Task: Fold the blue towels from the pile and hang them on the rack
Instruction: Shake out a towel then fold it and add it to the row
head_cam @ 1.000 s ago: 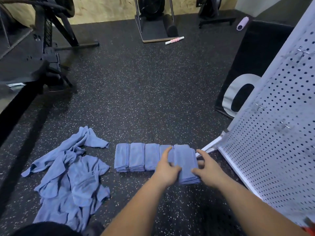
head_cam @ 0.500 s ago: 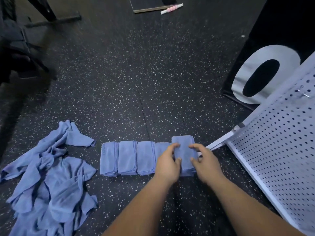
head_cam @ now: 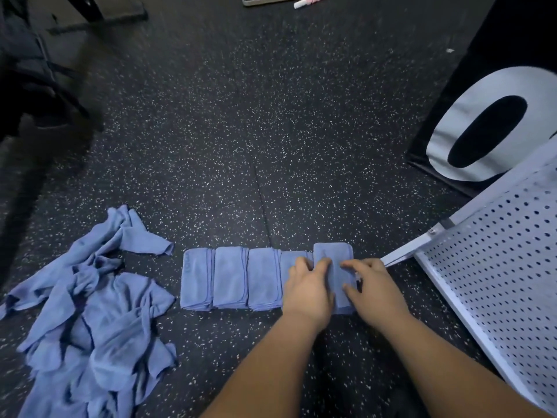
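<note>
A large white "0", or letter O, is printed on the black panel (head_cam: 509, 40); a faint mark on the leftmost folded towel (head_cam: 197, 279) cannot be read

The folded towels (head_cam: 229, 276) in the near row are soft blue cloth, matt and fine-napped, with stitched edges. The loose pile (head_cam: 90, 312) on the left is the same cloth, crumpled. The floor (head_cam: 241, 146) looks like matt black rubber flecked with white. The rack (head_cam: 497, 267) on the right is smooth, white-painted perforated metal.
</note>
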